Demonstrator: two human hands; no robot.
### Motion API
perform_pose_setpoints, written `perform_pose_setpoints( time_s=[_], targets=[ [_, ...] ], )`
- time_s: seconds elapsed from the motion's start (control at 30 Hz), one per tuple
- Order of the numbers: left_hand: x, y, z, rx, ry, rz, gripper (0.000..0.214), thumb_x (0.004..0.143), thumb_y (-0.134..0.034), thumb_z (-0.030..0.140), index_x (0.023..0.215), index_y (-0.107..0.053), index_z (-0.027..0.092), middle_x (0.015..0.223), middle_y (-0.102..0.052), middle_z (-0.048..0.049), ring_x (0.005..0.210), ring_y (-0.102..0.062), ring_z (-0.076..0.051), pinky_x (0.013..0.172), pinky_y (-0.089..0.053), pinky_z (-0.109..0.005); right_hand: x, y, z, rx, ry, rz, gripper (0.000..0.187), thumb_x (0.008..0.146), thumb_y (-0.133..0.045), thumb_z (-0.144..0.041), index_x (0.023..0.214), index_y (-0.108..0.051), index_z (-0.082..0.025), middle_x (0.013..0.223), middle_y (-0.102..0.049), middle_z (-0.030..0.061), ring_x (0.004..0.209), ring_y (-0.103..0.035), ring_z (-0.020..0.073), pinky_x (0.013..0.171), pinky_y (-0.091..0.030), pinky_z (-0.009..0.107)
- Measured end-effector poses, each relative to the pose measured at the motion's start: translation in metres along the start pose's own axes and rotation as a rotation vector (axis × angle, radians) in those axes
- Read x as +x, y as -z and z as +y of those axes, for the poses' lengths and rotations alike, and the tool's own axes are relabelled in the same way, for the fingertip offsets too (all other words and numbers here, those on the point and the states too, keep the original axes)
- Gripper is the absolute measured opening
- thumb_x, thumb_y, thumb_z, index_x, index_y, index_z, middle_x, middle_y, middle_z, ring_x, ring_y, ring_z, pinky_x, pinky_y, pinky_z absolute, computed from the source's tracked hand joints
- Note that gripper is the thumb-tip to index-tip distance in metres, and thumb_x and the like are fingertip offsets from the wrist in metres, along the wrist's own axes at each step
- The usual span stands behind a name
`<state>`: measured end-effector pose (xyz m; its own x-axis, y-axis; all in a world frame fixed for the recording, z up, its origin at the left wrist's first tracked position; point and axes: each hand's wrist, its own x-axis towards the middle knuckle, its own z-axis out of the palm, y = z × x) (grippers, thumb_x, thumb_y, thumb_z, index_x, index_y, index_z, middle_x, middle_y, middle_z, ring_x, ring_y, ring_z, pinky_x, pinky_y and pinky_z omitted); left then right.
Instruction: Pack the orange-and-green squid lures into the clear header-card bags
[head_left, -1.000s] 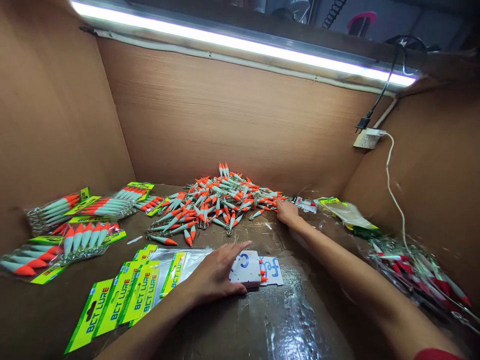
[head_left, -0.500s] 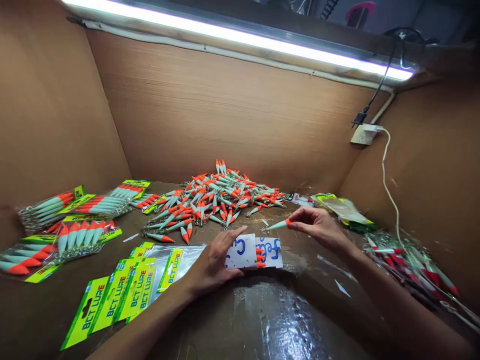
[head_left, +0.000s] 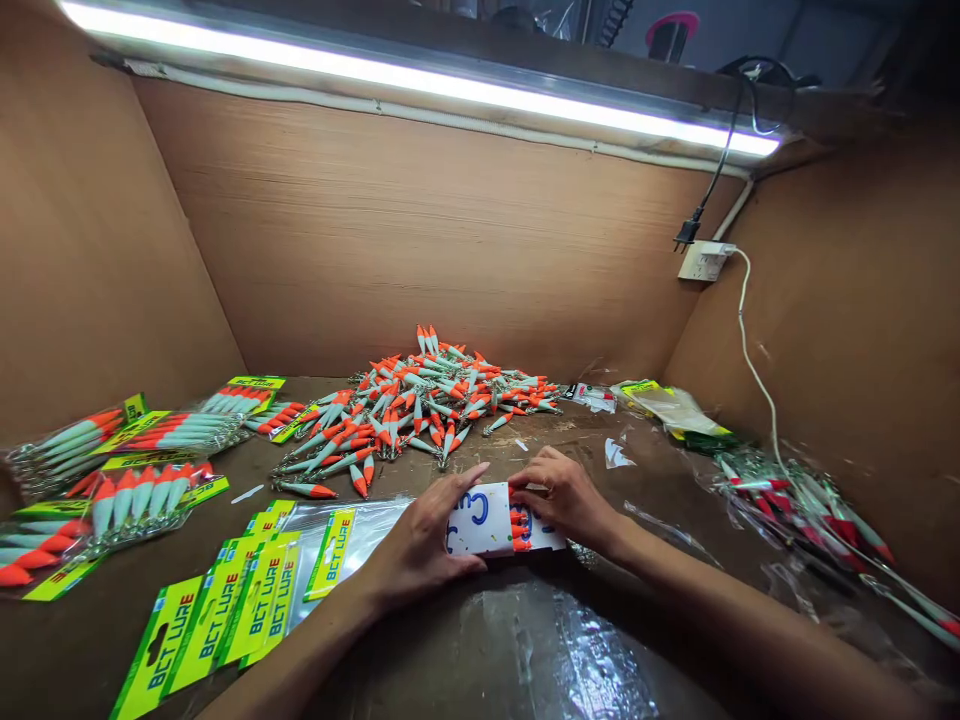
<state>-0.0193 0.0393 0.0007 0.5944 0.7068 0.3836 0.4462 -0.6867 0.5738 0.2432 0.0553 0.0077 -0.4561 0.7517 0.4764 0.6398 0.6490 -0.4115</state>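
My left hand (head_left: 421, 545) lies with fingers stretched over the left part of a white block (head_left: 480, 522) with blue writing, holding it down on the brown table. Several orange lure tips (head_left: 518, 525) stick out of the block's middle. My right hand (head_left: 566, 497) rests on the block's right part, fingers curled at those tips; whether a lure is still in them is hidden. Behind the block lies a big pile of orange-and-pale-green lures (head_left: 420, 400).
Green "BCT LURE" bags (head_left: 225, 605) lie fanned at the front left. Filled lure packs (head_left: 112, 470) sit along the left wall. More packs with red lures (head_left: 802, 510) lie at the right wall. A socket with cable (head_left: 705, 260) hangs on the back right.
My right hand reached into the pile, picked one lure, and brought it back to the white block. My left hand stayed on the block.
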Motion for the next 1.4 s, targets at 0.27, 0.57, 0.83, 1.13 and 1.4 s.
perform_pose_setpoints(
  time_s=[0.27, 0.57, 0.83, 1.13, 1.4],
  targets=[
    [-0.001, 0.0, -0.005, 0.01, 0.043, 0.031, 0.11, 0.061, -0.088, 0.021, 0.152, -0.027, 0.034, 0.144, -0.051, -0.0057, 0.127, -0.051, -0.028, 0.108, -0.042, -0.041, 0.001, 0.002, -0.002, -0.197, 0.169, -0.019, 0.013, 0.093, -0.065, -0.033, 0.096, -0.076, -0.026, 0.096, -0.07, 0.0061, 0.096, -0.054, 0.0234, 0.09, -0.044, 0.04],
    [-0.002, -0.002, -0.012, 0.0, 0.033, -0.034, 0.106, 0.063, -0.089, 0.033, 0.152, -0.029, 0.032, 0.141, -0.053, -0.009, 0.125, -0.054, -0.03, 0.106, -0.044, -0.044, 0.063, 0.001, 0.056, -0.398, -0.044, -0.116, 0.025, 0.1, -0.048, -0.02, 0.112, -0.07, -0.022, 0.108, -0.068, 0.0078, 0.103, -0.059, 0.0205, 0.087, -0.044, 0.029],
    [-0.003, 0.0, -0.019, -0.021, 0.029, -0.052, 0.108, 0.064, -0.088, 0.039, 0.153, -0.027, 0.031, 0.149, -0.047, -0.0094, 0.132, -0.05, -0.031, 0.11, -0.041, -0.044, 0.109, -0.027, 0.092, -0.56, -0.063, -0.197, 0.027, 0.096, -0.044, -0.012, 0.106, -0.068, -0.017, 0.115, -0.062, 0.0127, 0.105, -0.055, 0.0238, 0.081, -0.042, 0.028],
    [-0.001, 0.002, -0.011, 0.008, 0.073, -0.132, 0.088, 0.066, -0.086, 0.037, 0.144, -0.044, 0.032, 0.142, -0.055, -0.0079, 0.126, -0.054, -0.031, 0.105, -0.044, -0.045, 0.099, -0.005, 0.098, -0.543, 0.056, -0.312, 0.016, 0.096, -0.054, -0.021, 0.095, -0.069, -0.019, 0.1, -0.068, 0.0096, 0.108, -0.053, 0.023, 0.084, -0.04, 0.027],
    [0.001, 0.002, -0.01, 0.012, 0.064, -0.14, 0.074, 0.069, -0.083, 0.038, 0.135, -0.052, 0.029, 0.135, -0.059, -0.0072, 0.12, -0.057, -0.03, 0.1, -0.047, -0.041, 0.085, -0.002, 0.096, -0.454, 0.036, -0.306, 0.018, 0.09, -0.061, -0.018, 0.106, -0.069, -0.018, 0.099, -0.07, 0.0066, 0.097, -0.058, 0.0187, 0.078, -0.04, 0.024]
  ],
)
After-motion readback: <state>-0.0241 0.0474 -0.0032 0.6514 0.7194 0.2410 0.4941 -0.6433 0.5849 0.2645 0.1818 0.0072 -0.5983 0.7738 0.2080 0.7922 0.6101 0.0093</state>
